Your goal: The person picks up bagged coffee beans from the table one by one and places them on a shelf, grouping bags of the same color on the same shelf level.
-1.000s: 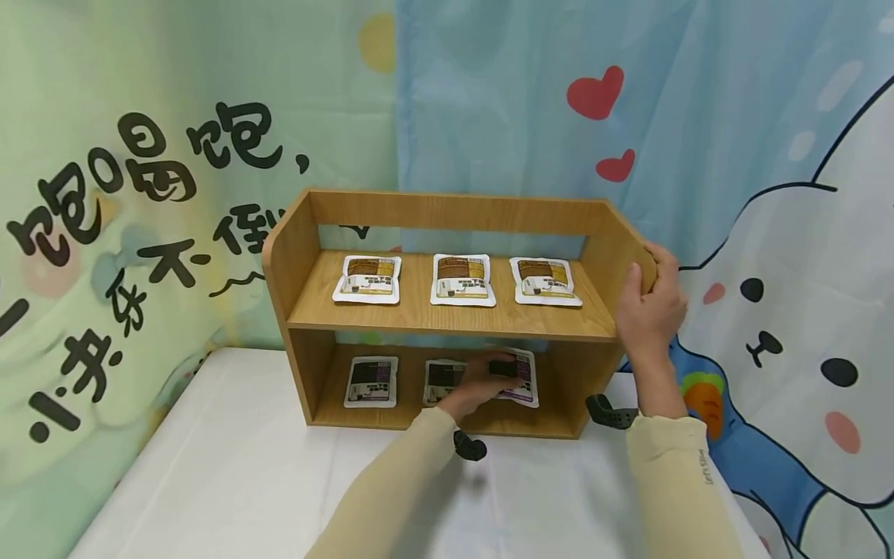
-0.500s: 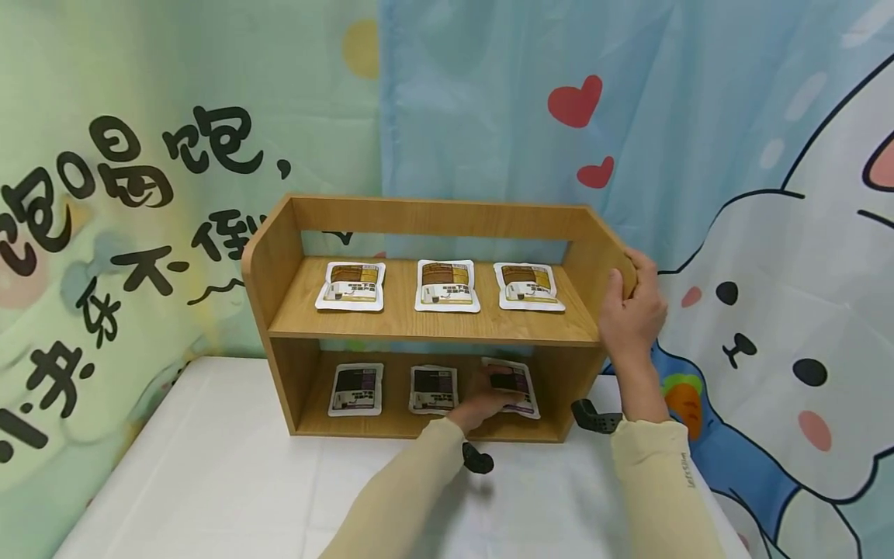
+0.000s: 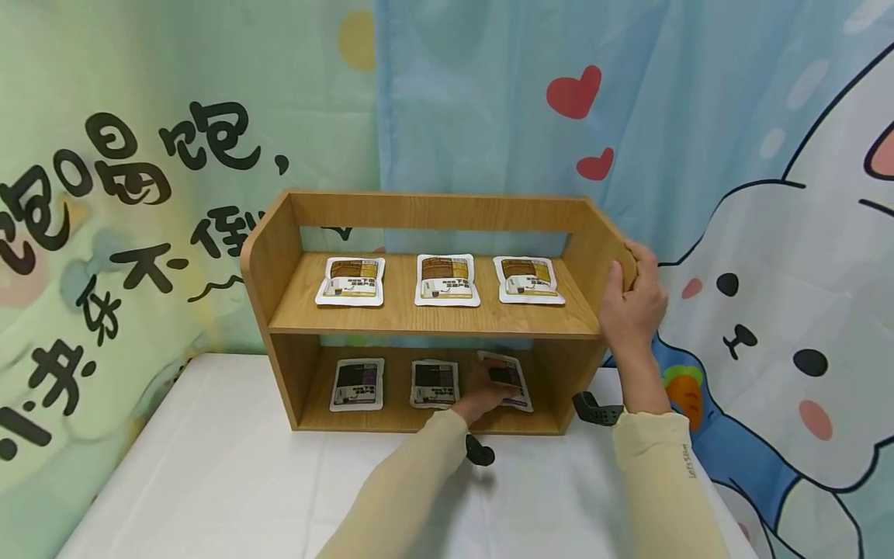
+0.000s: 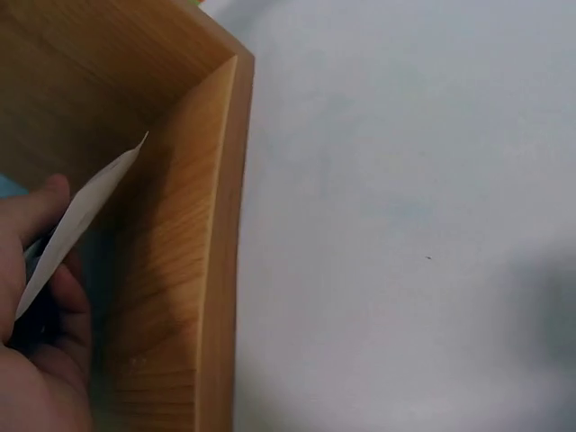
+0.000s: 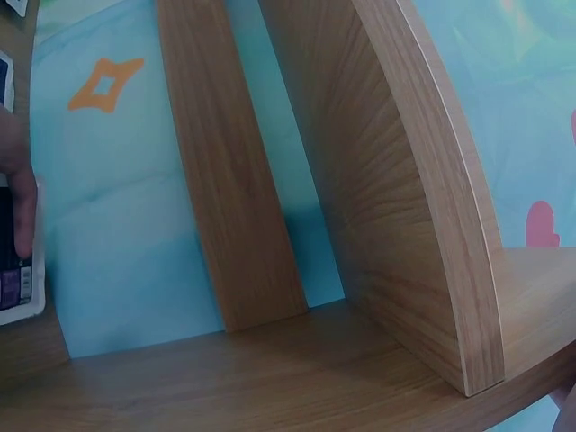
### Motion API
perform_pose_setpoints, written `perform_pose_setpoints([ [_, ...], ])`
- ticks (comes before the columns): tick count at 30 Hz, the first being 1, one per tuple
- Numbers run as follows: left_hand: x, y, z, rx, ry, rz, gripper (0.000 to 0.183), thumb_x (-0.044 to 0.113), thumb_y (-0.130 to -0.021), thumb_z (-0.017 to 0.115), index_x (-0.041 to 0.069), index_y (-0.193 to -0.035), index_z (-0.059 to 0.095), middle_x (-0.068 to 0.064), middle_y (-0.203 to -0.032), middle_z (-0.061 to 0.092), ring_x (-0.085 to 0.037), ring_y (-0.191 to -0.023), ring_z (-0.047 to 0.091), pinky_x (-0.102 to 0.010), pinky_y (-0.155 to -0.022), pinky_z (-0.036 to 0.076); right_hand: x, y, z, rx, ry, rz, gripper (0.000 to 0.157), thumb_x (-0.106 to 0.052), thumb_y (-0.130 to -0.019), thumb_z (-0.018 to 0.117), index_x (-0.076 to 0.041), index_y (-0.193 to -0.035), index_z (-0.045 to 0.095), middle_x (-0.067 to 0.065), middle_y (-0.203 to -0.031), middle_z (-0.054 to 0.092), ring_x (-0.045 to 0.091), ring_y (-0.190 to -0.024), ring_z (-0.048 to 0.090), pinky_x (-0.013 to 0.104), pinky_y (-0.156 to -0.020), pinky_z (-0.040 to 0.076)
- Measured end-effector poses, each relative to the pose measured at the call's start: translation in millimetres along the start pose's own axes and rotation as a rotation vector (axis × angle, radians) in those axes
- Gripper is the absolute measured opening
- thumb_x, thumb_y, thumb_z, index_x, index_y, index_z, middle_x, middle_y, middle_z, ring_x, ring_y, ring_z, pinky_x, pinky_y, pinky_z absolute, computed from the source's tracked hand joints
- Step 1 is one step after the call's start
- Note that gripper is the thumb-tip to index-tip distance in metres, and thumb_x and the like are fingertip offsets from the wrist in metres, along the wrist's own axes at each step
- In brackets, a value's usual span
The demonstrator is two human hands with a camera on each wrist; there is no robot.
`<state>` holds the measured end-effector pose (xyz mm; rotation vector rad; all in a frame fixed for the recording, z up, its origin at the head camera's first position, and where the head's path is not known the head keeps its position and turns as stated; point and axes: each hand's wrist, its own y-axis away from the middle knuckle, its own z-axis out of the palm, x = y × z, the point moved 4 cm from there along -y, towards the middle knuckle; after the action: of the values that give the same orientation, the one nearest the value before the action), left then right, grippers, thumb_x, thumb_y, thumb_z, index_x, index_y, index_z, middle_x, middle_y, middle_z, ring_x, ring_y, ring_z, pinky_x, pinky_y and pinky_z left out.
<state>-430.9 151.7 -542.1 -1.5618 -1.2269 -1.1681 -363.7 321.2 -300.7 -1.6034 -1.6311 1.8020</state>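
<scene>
A two-tier wooden shelf (image 3: 419, 330) stands on the table in the head view. My left hand (image 3: 482, 394) reaches into the lower tier and pinches a dark-labelled white pouch (image 3: 515, 380) at its right side. The left wrist view has this pouch (image 4: 85, 211) edge-on, tilted between thumb and fingers, above the wood. My right hand (image 3: 634, 307) grips the rounded edge of the shelf's right side panel (image 3: 597, 241). In the right wrist view, fingers of my left hand (image 5: 16, 171) lie over the pouch's dark face at the left edge.
Three brown-and-yellow-labelled pouches, the middle one (image 3: 447, 279) among them, lie in a row on the upper tier. Two dark-labelled pouches, a left one (image 3: 357, 385) and a middle one (image 3: 434, 383), sit below. White cloth covers the table (image 3: 209, 466); printed curtains (image 3: 475, 93) hang behind.
The head view has shifted slightly. My left hand stays on the pouch, which has turned and moved a little at the right of the lower tier. My right hand keeps its grip on the panel.
</scene>
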Motion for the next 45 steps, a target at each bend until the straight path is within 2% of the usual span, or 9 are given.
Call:
perform_pose_setpoints([
  [7, -3.6, 6.7, 6.7, 0.029, -0.153, -0.01, 0.063, 0.01, -0.076, 0.083, 0.003, -0.129, 0.051, -0.013, -0.127, 0.054, -0.027, -0.12, 0.049, -0.04, -0.101, 0.038, 1.6, 2.8, -2.9, 0.022, 0.0, -0.025, 0.031, -0.02, -0.1, 0.053, -0.012, -0.13, 0.055, 0.016, -0.117, 0.066, 0.035, -0.09, 0.066, 0.053, -0.071, 0.051],
  [12, -4.7, 10.3, 8.5, 0.014, -0.216, -0.071, 0.069, 0.016, -0.078, 0.082, 0.004, -0.136, 0.047, -0.015, -0.133, 0.051, -0.029, -0.124, 0.047, -0.042, -0.101, 0.039, 2.4, 5.8, -1.9, 0.013, 0.001, -0.025, 0.031, -0.019, -0.1, 0.053, -0.011, -0.13, 0.055, 0.018, -0.116, 0.066, 0.036, -0.089, 0.065, 0.054, -0.07, 0.051],
  [18, 8.4, 17.9, 3.7, -0.011, -0.277, -0.136, 0.071, 0.02, -0.079, 0.082, 0.004, -0.139, 0.046, -0.017, -0.141, 0.045, -0.031, -0.13, 0.042, -0.043, -0.102, 0.038, 3.4, 5.6, 1.2, 0.005, -0.003, -0.03, 0.031, -0.02, -0.1, 0.053, -0.012, -0.13, 0.055, 0.018, -0.115, 0.066, 0.036, -0.088, 0.065, 0.049, -0.07, 0.051],
  [21, 9.3, 17.7, 1.3, -0.026, -0.319, -0.13, 0.071, 0.022, -0.077, 0.083, 0.005, -0.137, 0.048, -0.018, -0.142, 0.043, -0.031, -0.129, 0.042, -0.043, -0.103, 0.037, 3.0, 5.4, 2.0, 0.0, -0.003, -0.033, 0.031, -0.021, -0.1, 0.053, -0.013, -0.131, 0.055, 0.018, -0.115, 0.066, 0.035, -0.088, 0.065, 0.048, -0.069, 0.051],
  [26, -3.3, 8.8, 1.6, -0.051, -0.352, -0.092, 0.07, 0.026, -0.077, 0.083, 0.005, -0.136, 0.05, -0.019, -0.144, 0.037, -0.03, -0.129, 0.04, -0.042, -0.104, 0.036, 2.5, 5.8, 2.0, -0.007, -0.003, -0.019, 0.031, -0.021, -0.101, 0.053, -0.013, -0.131, 0.054, 0.017, -0.115, 0.066, 0.035, -0.091, 0.065, 0.052, -0.071, 0.052],
  [30, -7.5, 6.0, -2.8, -0.045, -0.355, -0.075, 0.068, 0.028, -0.078, 0.083, 0.006, -0.135, 0.053, -0.016, -0.142, 0.041, -0.028, -0.128, 0.042, -0.039, -0.104, 0.036, 1.4, 5.2, 1.2, -0.011, -0.003, -0.022, 0.031, -0.021, -0.101, 0.052, -0.013, -0.131, 0.054, 0.017, -0.116, 0.065, 0.035, -0.091, 0.065, 0.051, -0.072, 0.052],
  [33, -6.8, 7.3, -7.1, -0.043, -0.367, -0.072, 0.068, 0.031, -0.076, 0.084, 0.007, -0.134, 0.055, -0.013, -0.141, 0.045, -0.028, -0.127, 0.045, -0.039, -0.103, 0.037, 1.2, 5.4, 0.3, -0.016, -0.008, -0.026, 0.031, -0.02, -0.101, 0.053, -0.012, -0.131, 0.054, 0.018, -0.116, 0.065, 0.036, -0.091, 0.065, 0.052, -0.071, 0.052],
  [39, -1.8, 11.2, -11.8, -0.066, -0.413, -0.078, 0.068, 0.037, -0.077, 0.082, 0.014, -0.135, 0.056, -0.011, -0.146, 0.04, -0.027, -0.129, 0.043, -0.04, -0.103, 0.037, -0.5, 4.6, 0.7, -0.026, 0.001, -0.028, 0.032, -0.021, -0.101, 0.052, -0.012, -0.131, 0.054, 0.018, -0.115, 0.065, 0.034, -0.089, 0.065, 0.048, -0.07, 0.052],
  [45, 3.0, 9.2, -9.4, -0.065, -0.466, -0.052, 0.071, 0.04, -0.077, 0.082, 0.014, -0.137, 0.054, -0.012, -0.148, 0.038, -0.028, -0.131, 0.042, -0.04, -0.104, 0.036, -0.2, 1.3, -0.6, -0.017, -0.009, -0.025, 0.032, -0.02, -0.101, 0.051, -0.013, -0.132, 0.054, 0.015, -0.117, 0.066, 0.034, -0.092, 0.066, 0.053, -0.072, 0.053],
])
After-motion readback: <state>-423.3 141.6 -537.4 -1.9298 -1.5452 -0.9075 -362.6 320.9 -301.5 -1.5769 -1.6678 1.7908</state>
